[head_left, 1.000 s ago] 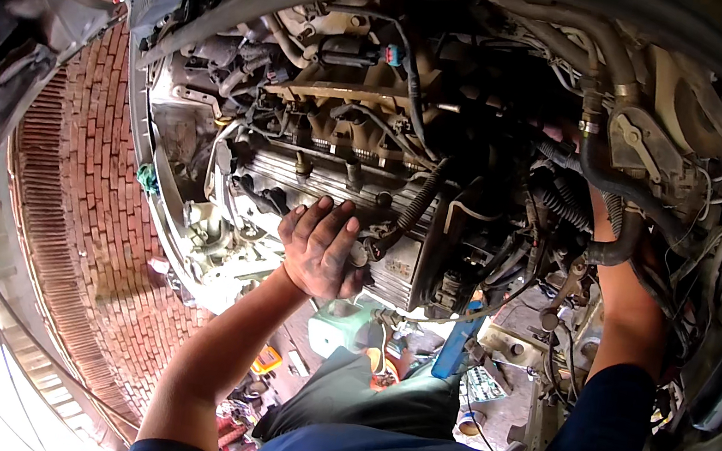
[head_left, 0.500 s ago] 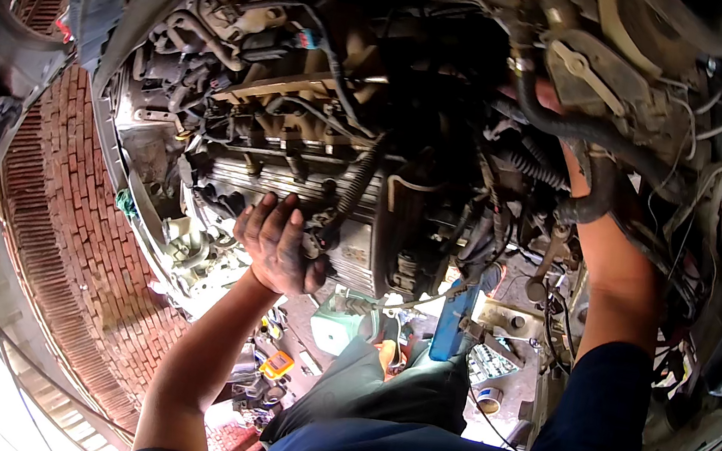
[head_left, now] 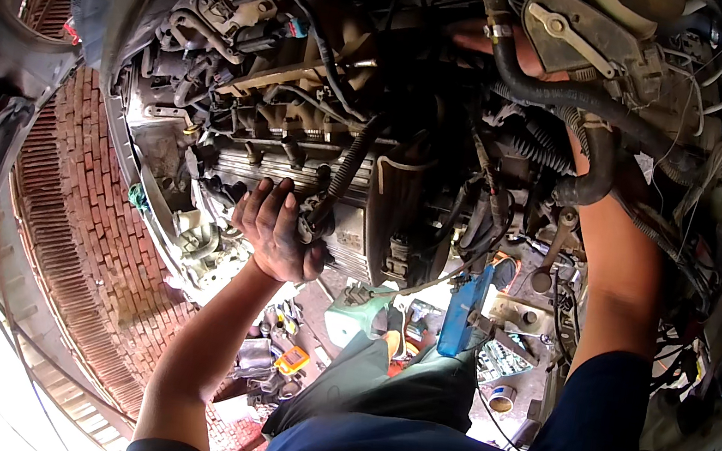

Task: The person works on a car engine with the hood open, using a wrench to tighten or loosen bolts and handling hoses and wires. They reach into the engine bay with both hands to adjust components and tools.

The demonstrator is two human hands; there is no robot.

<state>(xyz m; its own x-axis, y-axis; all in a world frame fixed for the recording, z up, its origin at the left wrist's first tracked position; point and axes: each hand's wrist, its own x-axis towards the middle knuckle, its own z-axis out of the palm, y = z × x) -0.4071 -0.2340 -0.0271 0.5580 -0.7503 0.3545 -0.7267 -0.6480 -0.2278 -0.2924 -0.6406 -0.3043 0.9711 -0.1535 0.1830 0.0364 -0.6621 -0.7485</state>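
My left hand [head_left: 276,232], fingers dark with grime, grips the lower edge of a car engine [head_left: 344,246], beside a black corrugated hose [head_left: 351,163]. Its fingers curl over dark fittings. My right arm reaches deep into the engine bay behind a thick black hose [head_left: 549,90] and wiring. My right hand [head_left: 509,47] shows dimly near a clamped pipe and a metal plate with a lever [head_left: 575,43]; its fingertips are in shadow, so what it touches cannot be made out.
The engine bay's metal rim [head_left: 141,165] curves along the left. Below are a blue vertical bar [head_left: 461,320], a pale green container [head_left: 347,321], a tray of small tools [head_left: 500,358], a tin [head_left: 503,398] and an orange case [head_left: 292,360]. A brick surface [head_left: 96,186] lies beyond.
The view has shifted over the engine, which now sits further left and higher in the picture. My left hand stays on the engine's edge; my right hand now shows among the upper pipes.
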